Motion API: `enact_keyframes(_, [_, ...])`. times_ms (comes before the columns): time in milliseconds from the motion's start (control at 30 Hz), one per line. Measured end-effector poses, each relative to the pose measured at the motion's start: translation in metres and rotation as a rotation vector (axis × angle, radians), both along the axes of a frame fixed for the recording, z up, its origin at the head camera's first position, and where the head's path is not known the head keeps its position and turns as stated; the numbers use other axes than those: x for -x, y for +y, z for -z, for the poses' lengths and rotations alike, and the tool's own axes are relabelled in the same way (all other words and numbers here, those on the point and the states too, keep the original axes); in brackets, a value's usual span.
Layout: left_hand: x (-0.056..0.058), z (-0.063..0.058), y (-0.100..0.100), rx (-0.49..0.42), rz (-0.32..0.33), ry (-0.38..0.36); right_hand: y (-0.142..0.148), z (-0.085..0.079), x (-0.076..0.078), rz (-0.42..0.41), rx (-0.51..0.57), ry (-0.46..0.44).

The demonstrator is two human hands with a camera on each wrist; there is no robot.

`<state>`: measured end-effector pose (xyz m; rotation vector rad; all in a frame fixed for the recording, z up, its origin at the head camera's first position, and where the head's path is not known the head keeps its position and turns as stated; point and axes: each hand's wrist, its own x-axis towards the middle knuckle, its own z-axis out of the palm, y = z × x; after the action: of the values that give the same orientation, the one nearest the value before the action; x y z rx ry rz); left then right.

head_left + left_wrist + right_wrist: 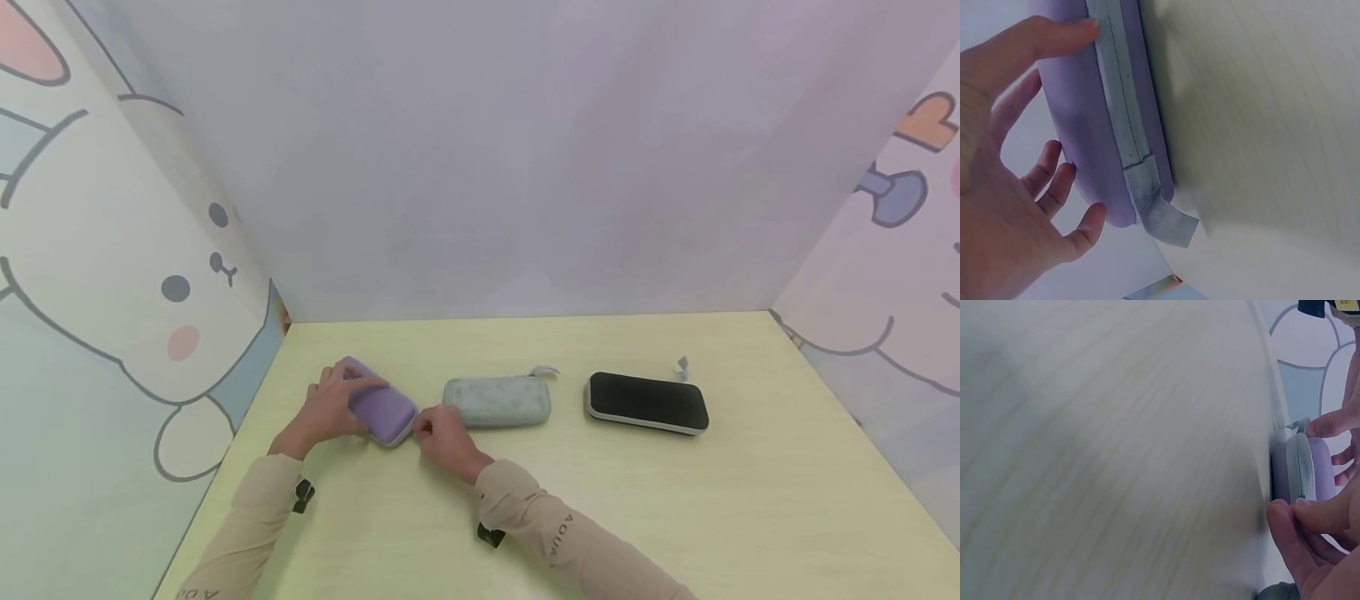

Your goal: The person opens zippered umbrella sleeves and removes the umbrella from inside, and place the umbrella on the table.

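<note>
A purple zip case with a pale zip band lies at the left of the table. My left hand holds it, thumb on the band along its near side and fingers spread over the top. A ribbed grey fabric tab sticks out from one end of the band in the left wrist view. At the other end, my right hand pinches with thumb and forefinger at the zip of the case. The fingertips mostly hide the zipper pull there.
Just right of my right hand lies a grey-green case with a pale tab behind it. Farther right is a black case with a white band, and a small white tab behind it. A grey wall stands behind the table.
</note>
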<state>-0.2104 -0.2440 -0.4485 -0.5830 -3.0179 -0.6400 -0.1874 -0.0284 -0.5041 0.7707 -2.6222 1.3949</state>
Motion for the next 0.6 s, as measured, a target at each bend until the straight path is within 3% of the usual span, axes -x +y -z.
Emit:
enact_keyframes(333, [0.003, 0.008, -0.009, -0.058, 0.016, -0.015, 0.0, 0.0, -0.001, 0.009, 0.0, -0.003])
enact_keyframes(600, [0.02, 0.009, -0.028, -0.135, 0.085, -0.064, 0.0, 0.0, 0.0, 0.006, -0.039, 0.017])
